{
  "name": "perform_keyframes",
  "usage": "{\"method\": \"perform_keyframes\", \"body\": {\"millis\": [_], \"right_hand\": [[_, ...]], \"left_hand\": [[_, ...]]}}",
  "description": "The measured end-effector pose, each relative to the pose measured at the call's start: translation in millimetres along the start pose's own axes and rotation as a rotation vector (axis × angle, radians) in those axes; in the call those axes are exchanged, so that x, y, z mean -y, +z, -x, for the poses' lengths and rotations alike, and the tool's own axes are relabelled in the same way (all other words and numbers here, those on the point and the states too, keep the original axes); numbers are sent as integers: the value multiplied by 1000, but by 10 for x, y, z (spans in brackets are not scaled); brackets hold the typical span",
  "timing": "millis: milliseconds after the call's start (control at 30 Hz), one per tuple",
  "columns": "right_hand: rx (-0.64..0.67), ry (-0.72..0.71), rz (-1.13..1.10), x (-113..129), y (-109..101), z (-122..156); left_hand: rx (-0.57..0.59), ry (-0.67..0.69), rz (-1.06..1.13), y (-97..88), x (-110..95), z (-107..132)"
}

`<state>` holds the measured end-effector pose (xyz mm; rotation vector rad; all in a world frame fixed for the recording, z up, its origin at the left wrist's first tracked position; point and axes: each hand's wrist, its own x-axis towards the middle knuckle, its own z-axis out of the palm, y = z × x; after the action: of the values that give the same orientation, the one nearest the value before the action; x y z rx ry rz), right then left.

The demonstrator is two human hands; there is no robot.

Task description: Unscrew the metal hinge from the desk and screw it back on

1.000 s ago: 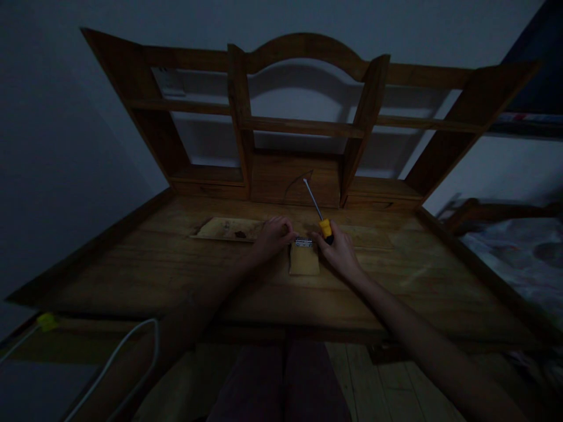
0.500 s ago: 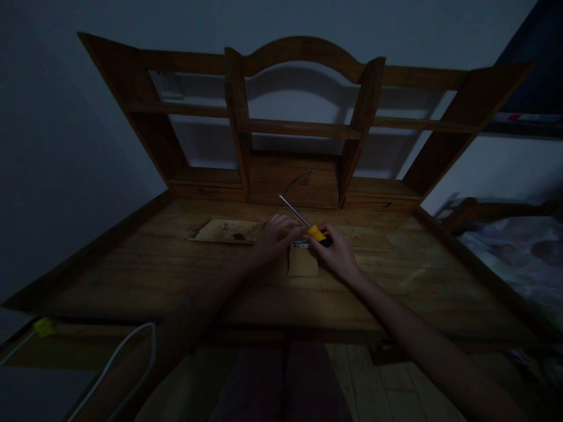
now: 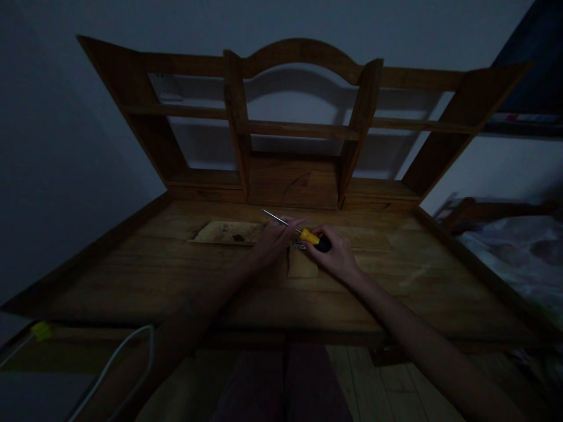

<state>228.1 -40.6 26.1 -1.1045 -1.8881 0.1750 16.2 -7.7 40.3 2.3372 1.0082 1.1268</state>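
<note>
My right hand (image 3: 334, 253) grips a screwdriver (image 3: 303, 233) with a yellow and black handle. Its thin metal shaft lies almost level and points left and away, crossing just above my left hand (image 3: 275, 240). The left hand's fingers rest by the shaft, over a small metal hinge (image 3: 299, 247). That hinge sits at the far end of a small pale wooden block (image 3: 302, 265) on the wooden desk (image 3: 176, 275). Whether the left fingers pinch anything is unclear in the dim light.
A flat wooden board (image 3: 224, 232) lies left of my hands. A wooden hutch with shelves (image 3: 299, 126) rises at the back. A white cable (image 3: 118, 363) with a yellow tag hangs below the desk's front left. A bed (image 3: 514, 258) stands to the right.
The screwdriver has swung from nearly upright down to almost level, its tip now pointing left. My left hand has shifted slightly to the right, under the shaft.
</note>
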Motion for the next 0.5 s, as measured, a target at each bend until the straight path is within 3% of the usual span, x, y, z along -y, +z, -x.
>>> {"method": "perform_keyframes", "body": {"millis": [500], "right_hand": [[11,-5,-6,42,0,3]], "left_hand": [[-146,-121,-32,3,29,34]]}}
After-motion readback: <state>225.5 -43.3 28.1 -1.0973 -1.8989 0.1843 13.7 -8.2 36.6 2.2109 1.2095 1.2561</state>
